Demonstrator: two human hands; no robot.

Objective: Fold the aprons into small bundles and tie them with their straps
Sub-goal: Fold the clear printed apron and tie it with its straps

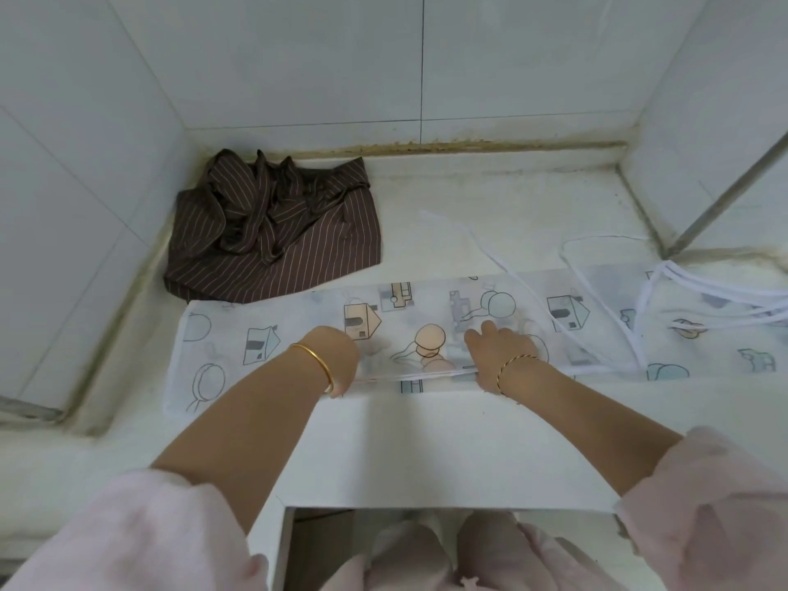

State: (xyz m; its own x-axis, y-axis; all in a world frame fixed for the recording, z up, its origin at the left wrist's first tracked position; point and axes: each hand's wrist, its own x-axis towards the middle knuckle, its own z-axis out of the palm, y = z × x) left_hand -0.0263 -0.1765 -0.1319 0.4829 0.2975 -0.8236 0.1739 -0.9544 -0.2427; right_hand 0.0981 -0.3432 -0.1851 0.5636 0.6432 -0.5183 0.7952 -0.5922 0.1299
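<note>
A white see-through apron (426, 317) printed with houses and round shapes lies folded into a long strip across the counter. My left hand (337, 356) holds its near edge, and the fingers show through the cloth from underneath. My right hand (499, 347) holds the same edge a little to the right, fingers lying on top. The near edge between my hands is slightly lifted. The apron's white straps (490, 253) trail loosely over the strip and the counter on the right. A brown striped apron (277, 236) lies crumpled at the back left.
The white counter (426, 441) sits in a tiled alcove, with walls to the left, behind and to the right. A metal bar (725, 189) slants down at the right. The counter's front edge (426, 503) is close to my body.
</note>
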